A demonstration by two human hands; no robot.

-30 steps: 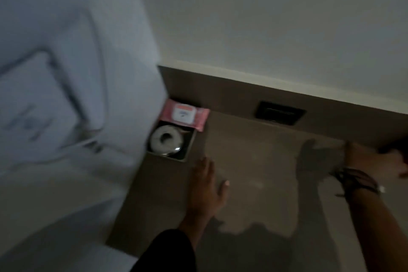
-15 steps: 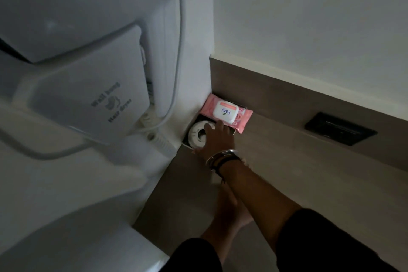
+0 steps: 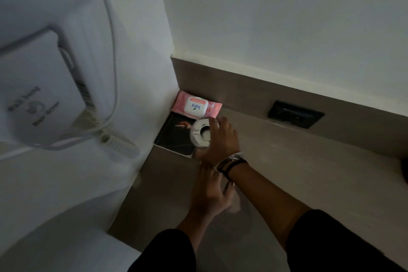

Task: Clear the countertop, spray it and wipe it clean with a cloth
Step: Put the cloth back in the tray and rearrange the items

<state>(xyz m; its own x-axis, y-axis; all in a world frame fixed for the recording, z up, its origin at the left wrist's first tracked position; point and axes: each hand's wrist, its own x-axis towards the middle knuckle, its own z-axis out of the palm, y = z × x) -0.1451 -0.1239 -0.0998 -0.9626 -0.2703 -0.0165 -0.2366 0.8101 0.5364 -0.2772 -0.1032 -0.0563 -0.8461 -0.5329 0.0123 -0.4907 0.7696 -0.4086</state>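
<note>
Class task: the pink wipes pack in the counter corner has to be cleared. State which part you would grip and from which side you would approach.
Grip the wipes pack across its free front-right end, reaching from the open counter side: walls block its back and left.

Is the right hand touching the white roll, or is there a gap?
Touching. The head view shows the right hand wrapped around the white roll, fingers on its rim.

A white roll [image 3: 202, 132] is tilted with its hollow core facing up-left, above a dark glossy tray [image 3: 174, 137] in the grey countertop [image 3: 298, 172] corner. A pink wipes pack [image 3: 196, 107] with white "kara" lid lies flat just behind the tray.
</note>
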